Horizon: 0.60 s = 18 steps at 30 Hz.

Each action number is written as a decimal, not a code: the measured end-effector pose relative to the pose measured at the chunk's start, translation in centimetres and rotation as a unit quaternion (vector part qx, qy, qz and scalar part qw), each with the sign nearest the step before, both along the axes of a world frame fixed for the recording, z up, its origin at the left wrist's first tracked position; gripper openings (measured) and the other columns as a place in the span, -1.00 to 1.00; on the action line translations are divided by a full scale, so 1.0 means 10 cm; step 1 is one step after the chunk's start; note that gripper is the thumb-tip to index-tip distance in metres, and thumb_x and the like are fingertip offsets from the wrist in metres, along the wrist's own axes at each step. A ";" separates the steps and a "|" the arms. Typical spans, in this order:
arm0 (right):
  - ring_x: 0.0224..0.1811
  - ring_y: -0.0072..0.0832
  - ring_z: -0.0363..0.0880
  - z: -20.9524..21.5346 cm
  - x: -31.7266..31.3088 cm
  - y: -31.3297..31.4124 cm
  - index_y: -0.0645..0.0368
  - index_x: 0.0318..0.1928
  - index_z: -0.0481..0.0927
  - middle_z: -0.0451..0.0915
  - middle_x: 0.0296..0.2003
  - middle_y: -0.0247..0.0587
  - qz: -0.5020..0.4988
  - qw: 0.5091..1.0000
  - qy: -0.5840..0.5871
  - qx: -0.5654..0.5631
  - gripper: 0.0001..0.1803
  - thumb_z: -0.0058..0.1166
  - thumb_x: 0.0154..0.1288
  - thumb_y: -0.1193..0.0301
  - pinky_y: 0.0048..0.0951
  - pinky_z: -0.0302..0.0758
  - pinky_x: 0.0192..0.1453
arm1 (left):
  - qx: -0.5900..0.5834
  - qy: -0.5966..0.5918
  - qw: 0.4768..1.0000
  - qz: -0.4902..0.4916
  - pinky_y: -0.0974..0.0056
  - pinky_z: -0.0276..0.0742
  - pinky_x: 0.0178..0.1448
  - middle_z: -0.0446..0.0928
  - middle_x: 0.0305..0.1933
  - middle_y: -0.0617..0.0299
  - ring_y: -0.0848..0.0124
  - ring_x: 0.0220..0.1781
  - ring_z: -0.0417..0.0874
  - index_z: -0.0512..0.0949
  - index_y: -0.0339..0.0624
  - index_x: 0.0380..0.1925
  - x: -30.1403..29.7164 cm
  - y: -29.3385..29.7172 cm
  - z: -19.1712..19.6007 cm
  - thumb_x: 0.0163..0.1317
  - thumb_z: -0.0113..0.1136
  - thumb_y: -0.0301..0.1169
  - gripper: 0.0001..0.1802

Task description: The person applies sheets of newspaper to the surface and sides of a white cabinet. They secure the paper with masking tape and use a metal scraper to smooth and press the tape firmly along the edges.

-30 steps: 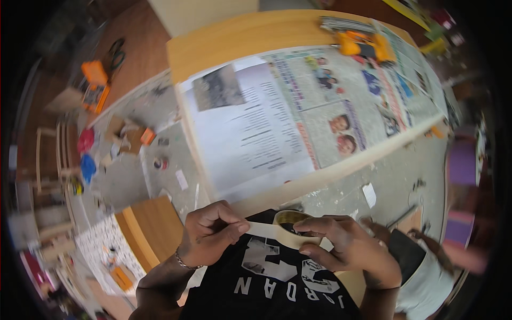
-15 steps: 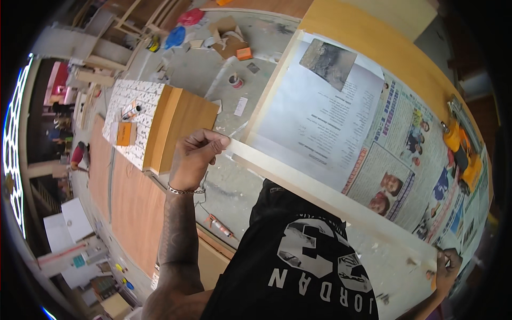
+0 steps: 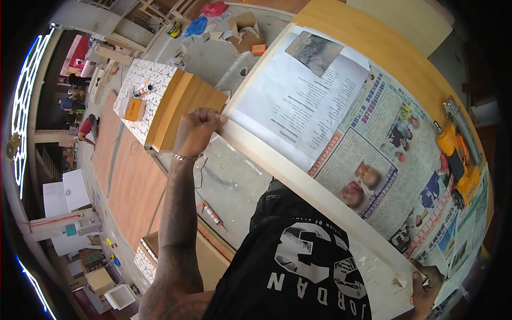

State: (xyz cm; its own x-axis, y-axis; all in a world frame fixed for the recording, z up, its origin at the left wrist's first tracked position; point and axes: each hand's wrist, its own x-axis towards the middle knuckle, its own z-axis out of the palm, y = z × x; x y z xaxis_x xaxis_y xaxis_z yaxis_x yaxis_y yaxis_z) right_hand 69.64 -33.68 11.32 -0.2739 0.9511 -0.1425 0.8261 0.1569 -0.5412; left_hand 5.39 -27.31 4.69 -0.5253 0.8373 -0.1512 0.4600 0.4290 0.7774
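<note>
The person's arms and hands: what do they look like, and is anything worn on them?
Both are bare, with no gloves or sleeves in view. The left hand has a thin silvery bracelet at the wrist, and dark tattoos run along the left forearm. Only part of the right hand shows at the picture's lower edge.

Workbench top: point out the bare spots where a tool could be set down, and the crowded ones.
The bare wood strip beyond the newspaper is free, up to the orange power tool. The newspaper's middle is flat and unoccupied. The near edge is crowded: the left hand and right hand stretch a tape strip along it.
</note>
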 end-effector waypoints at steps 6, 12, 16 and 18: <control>-0.39 -0.22 0.55 -0.01 -0.02 0.04 0.32 -0.22 0.67 0.60 -0.44 -0.02 -0.009 0.998 0.016 -0.055 -0.75 0.31 0.01 0.56 -0.30 0.41 -0.21 | 0.008 0.007 1.000 0.011 0.37 0.49 -0.37 0.65 -0.53 0.19 0.51 -0.52 0.58 0.69 -0.43 -0.41 0.09 0.03 -0.04 0.14 0.49 -0.34 -0.70; -0.41 -0.22 0.56 -0.08 0.00 -0.06 0.33 -0.26 0.64 0.62 -0.44 -0.02 0.022 0.999 0.022 0.014 -0.77 0.32 0.02 0.55 -0.33 0.43 -0.20 | -0.011 0.046 0.999 0.021 0.38 0.51 -0.37 0.67 -0.49 0.14 0.48 -0.46 0.63 0.67 -0.45 -0.35 0.15 0.02 -0.05 0.10 0.53 -0.36 -0.68; -0.41 -0.23 0.55 -0.10 -0.05 -0.09 0.34 -0.28 0.61 0.61 -0.45 -0.04 -0.011 0.999 0.035 -0.008 -0.77 0.33 0.01 0.55 -0.33 0.43 -0.20 | 0.031 0.111 0.993 0.038 0.29 0.57 -0.38 0.67 -0.17 0.04 0.38 -0.32 0.71 0.54 -0.48 -0.04 0.14 0.02 -0.09 0.05 0.58 -0.36 -0.43; -0.41 -0.23 0.54 -0.11 -0.07 -0.12 0.34 -0.30 0.60 0.61 -0.46 -0.06 -0.028 0.999 0.020 0.001 -0.76 0.35 0.00 0.55 -0.32 0.42 -0.20 | 0.047 0.074 0.994 0.065 0.24 0.59 -0.30 0.63 -0.09 0.03 0.31 -0.23 0.71 0.49 -0.44 0.03 0.11 0.03 -0.08 0.01 0.60 -0.37 -0.36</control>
